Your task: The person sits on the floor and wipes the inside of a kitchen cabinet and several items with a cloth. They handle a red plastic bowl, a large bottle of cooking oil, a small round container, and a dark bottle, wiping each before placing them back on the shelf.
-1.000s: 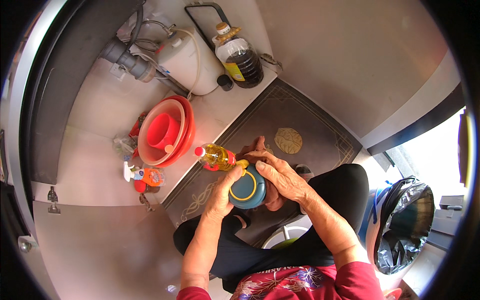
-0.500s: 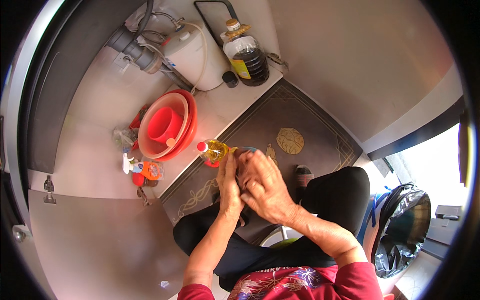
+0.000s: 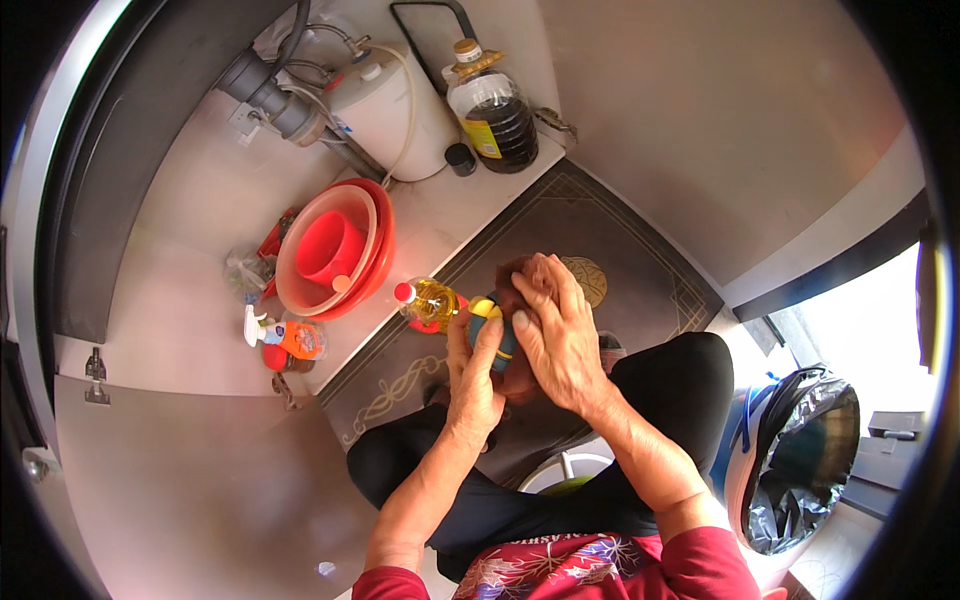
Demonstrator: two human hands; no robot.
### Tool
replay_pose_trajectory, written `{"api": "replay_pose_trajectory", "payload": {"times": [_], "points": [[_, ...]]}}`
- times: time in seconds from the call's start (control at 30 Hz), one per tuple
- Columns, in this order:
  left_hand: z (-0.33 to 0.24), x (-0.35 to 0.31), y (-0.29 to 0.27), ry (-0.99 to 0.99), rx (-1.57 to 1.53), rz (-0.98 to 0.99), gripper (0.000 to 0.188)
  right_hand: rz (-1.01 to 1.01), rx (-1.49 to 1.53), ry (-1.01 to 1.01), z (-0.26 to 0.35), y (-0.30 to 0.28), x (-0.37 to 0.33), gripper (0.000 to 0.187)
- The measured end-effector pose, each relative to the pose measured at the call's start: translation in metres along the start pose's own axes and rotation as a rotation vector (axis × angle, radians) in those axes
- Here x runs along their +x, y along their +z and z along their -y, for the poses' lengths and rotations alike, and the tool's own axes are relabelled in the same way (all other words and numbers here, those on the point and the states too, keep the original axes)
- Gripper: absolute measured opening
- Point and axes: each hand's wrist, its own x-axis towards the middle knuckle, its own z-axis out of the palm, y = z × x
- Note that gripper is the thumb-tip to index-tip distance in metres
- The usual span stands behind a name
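Note:
Both of my hands close around a small blue container with a yellow tip, held in front of me above a dark patterned mat. My left hand grips it from the left and below. My right hand covers it from the right and on top, hiding most of it. Something brown shows just beyond my right fingers, but I cannot tell what it is. A small bottle of yellow oil with a red cap sits just left of my hands.
Stacked red basins sit on the floor at the left, with an orange spray bottle beside them. A large jug of dark liquid and a white tank stand at the back. A bin lined with a black bag is at the right.
My hands have closed tighter around the blue container, which is now mostly covered. The view has shifted slightly, with the basins and bottles sliding toward the right.

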Motion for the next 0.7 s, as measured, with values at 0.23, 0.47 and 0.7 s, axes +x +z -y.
{"api": "replay_pose_trajectory", "payload": {"times": [0.23, 0.47, 0.7], "points": [[0.014, 0.002, -0.009, -0.123, -0.11, -0.003, 0.042, -0.042, 0.004, 0.051, -0.017, 0.022, 0.001, 0.028], [0.007, 0.009, -0.022, -0.157, -0.156, 0.033, 0.032, 0.095, -0.079, -0.308, 0.009, 0.023, -0.029, 0.044], [-0.008, 0.012, -0.036, -0.331, -0.196, 0.045, 0.043, 0.285, 0.146, -0.541, 0.014, 0.01, -0.035, 0.02]]}}
